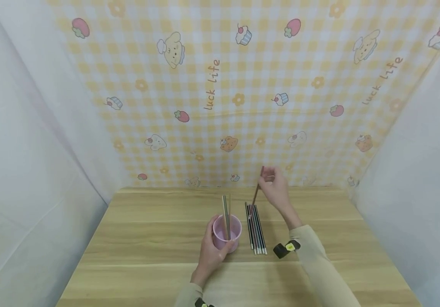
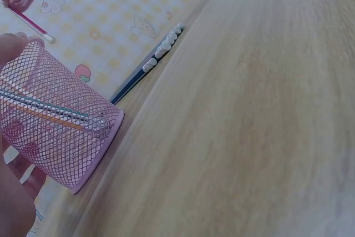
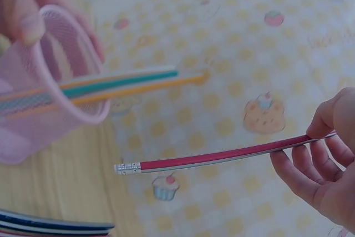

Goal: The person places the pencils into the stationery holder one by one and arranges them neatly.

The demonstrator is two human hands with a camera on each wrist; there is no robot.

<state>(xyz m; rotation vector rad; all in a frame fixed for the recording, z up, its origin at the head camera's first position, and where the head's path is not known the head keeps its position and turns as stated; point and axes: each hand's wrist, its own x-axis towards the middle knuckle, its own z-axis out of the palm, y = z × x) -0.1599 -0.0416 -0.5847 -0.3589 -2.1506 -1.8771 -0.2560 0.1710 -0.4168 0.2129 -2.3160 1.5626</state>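
Before me hangs a yellow-and-white gingham cloth point(image 1: 266, 76), printed with strawberries point(image 1: 292, 28), cupcakes point(image 1: 243, 36), flowers point(image 1: 238, 99), cartoon animals point(image 1: 173, 50) and the words "luck life" point(image 1: 212, 85). On my left a white sheet point(image 1: 20, 149) falls with a long fold, and on my right is a second white sheet point(image 1: 423, 170). The wood-grain tabletop point(image 1: 147, 247) reaches the cloth, and the light is soft
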